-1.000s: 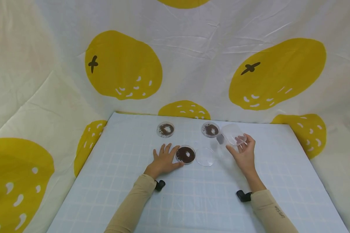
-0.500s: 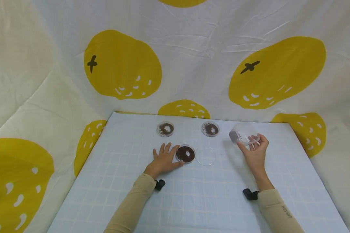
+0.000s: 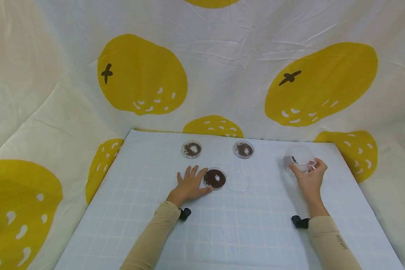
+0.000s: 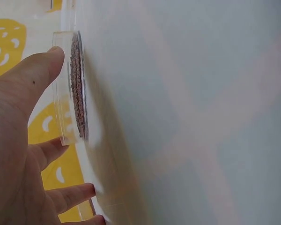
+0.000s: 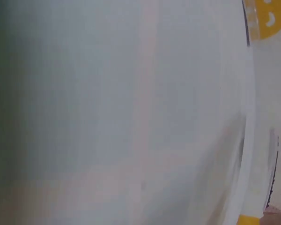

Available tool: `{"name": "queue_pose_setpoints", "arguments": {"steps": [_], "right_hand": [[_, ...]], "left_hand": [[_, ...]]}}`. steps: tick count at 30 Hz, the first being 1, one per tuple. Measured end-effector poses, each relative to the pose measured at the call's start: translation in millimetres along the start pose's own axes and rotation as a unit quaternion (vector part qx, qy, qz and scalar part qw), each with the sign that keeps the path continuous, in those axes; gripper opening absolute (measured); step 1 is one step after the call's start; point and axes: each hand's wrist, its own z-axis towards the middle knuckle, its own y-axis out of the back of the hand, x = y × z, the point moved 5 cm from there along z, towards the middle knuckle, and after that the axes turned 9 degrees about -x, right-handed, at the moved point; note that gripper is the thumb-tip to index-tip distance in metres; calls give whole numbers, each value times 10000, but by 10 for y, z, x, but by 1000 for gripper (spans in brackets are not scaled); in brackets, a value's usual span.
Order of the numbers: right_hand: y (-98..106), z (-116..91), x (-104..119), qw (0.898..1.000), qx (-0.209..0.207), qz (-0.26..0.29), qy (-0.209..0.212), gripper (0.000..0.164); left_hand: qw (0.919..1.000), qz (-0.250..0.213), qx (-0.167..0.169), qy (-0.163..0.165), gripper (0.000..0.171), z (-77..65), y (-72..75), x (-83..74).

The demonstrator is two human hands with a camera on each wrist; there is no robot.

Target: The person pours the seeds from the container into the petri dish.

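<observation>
In the head view, my left hand (image 3: pixel 188 188) rests on the table with fingers spread, its thumb and index finger at the edge of a clear petri dish (image 3: pixel 214 178). That dish holds dark brown granules with a pale bare patch in the middle. Up close in the left wrist view, the thumb (image 4: pixel 49 65) and index finger bracket the dish wall from two sides. A clear round lid (image 3: pixel 237 181) lies flat just right of the dish. Farther right, my right hand (image 3: pixel 308 182) holds a clear plastic cup (image 3: pixel 300 154), tilted, with a label on its side. The right wrist view mostly shows tablecloth.
Two more petri dishes with brown granules stand farther back, one at the left (image 3: pixel 191 149) and one in the middle (image 3: pixel 243 149). A pale checked cloth covers the table (image 3: pixel 229 232). Behind it hangs a curtain (image 3: pixel 222 75) printed with yellow fruit.
My right hand has carried the clear cup to the right, away from the middle back dish. The left hand and the dishes have stayed put.
</observation>
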Motion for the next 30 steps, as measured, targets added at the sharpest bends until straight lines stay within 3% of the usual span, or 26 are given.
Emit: {"name": "queue_pose_setpoints", "arguments": {"steps": [8,30], "right_hand": [[11,75,-140,9964,286,-453,-656,104],[21,94,-253,9929,332,-840,-775,111]], "left_hand": [[10000,21,6,30,83,-3,0,12],[10000,16,72,33,84,-12,42,-32]]}}
